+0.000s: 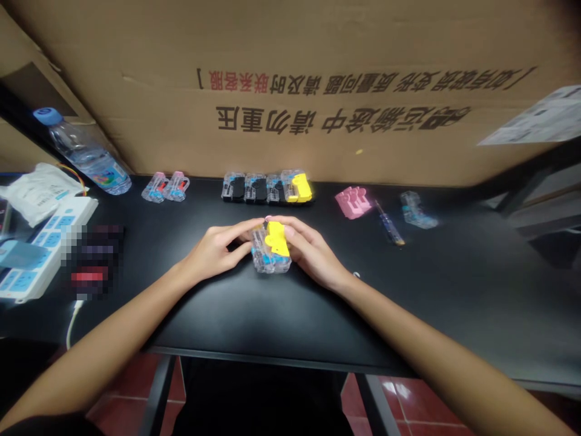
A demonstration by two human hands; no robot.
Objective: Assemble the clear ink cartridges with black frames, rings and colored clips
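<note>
A clear plastic cartridge with a yellow clip (pixel 272 247) rests on the black table (pixel 281 315), held between both my hands. My left hand (pixel 218 249) grips its left side with fingers curled over the top. My right hand (pixel 311 251) closes round its right side, fingertips by the yellow clip. Behind it stands a row of similar clear cartridges (pixel 265 188), some with black clips and one with a yellow clip.
Two clear cartridges with red parts (pixel 166 187), pink clips (pixel 353 201), a small screwdriver (pixel 390 225) and another clear cartridge (pixel 416 211) lie on the table. A water bottle (pixel 84 151), a white bag (pixel 39 191) and a power strip (pixel 39 248) sit at the left. A cardboard wall (pixel 318 91) stands behind.
</note>
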